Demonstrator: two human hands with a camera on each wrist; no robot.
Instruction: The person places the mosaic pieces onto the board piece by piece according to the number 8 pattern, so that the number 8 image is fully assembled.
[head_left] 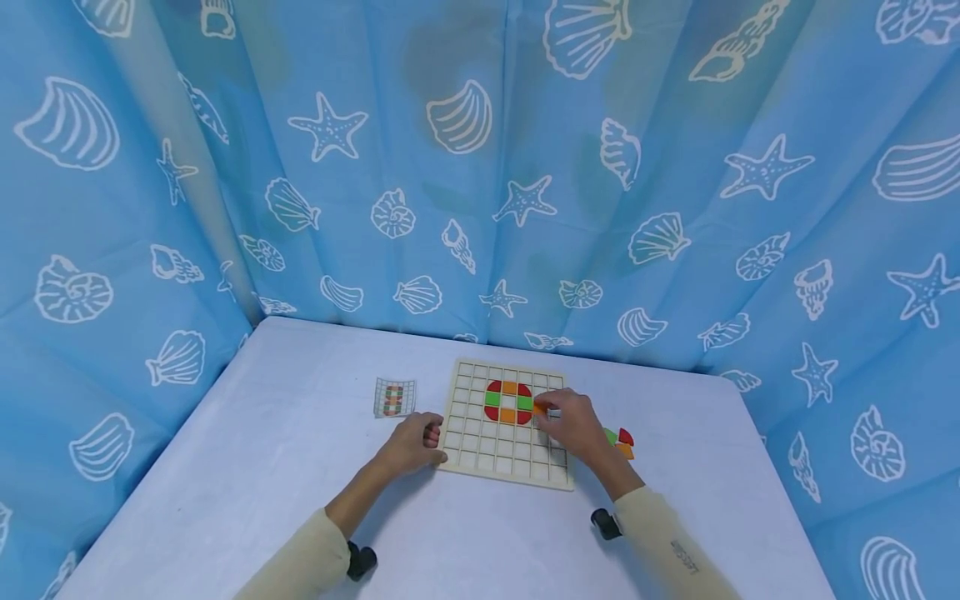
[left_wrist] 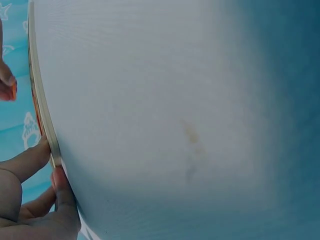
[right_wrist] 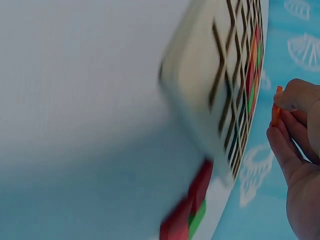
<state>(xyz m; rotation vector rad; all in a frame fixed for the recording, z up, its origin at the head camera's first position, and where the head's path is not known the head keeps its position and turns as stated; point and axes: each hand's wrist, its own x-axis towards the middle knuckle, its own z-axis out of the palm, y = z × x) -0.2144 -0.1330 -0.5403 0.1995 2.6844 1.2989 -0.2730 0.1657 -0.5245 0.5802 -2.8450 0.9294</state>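
Head view: left hand (head_left: 411,442) pinches edge of grid board (head_left: 472,442); right hand (head_left: 572,423) pinches orange piece (right_wrist: 276,111) above it. Red-green-orange ring (head_left: 507,415) set between hands; unplaced pieces (head_left: 626,437) beside right wrist, printed card (head_left: 393,399) beyond left hand.

Both bare: left hand (head_left: 414,444), right hand (head_left: 573,423). Well behind left hand: pale beige long fabric sleeve (head_left: 300,554), plain, softly creased. Beside that sleeve's end, toward inner side: small black rounded wrist camera (head_left: 362,561). Well behind right hand: matching pale beige fabric sleeve (head_left: 660,529), small dark lettering (head_left: 684,557) running lengthwise, too small to read surely. Near its end, inner side: second black camera (head_left: 606,524), stubby cylinder.
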